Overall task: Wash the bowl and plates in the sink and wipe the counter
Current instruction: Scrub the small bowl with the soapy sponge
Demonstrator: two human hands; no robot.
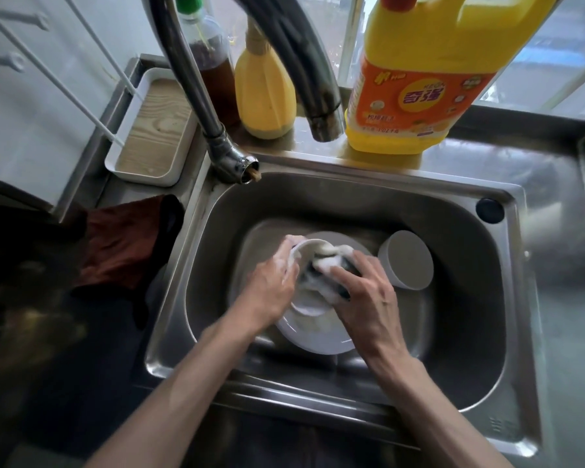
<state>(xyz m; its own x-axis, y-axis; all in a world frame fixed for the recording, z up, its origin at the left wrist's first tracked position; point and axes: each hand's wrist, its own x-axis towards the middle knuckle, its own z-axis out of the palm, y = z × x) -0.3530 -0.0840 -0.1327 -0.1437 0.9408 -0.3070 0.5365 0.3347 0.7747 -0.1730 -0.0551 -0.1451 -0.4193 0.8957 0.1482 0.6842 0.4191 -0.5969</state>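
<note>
Characters 奇强 read in yellow on a red oval, printed on the orange label of the yellow detergent jug, stood far right behind the sink, smaller print below left unread, too blurred.

Both forearms were bare, angled in from the bottom edge and converging mid-frame. Left hand was knuckles-up, fingers curled round the bowl at its rim, suds on them. Right hand had its back to the camera, fingers curled over a foamy sponge, pressing it into the bowl. The hands were nearly touching, wrists roughly straight.
</note>
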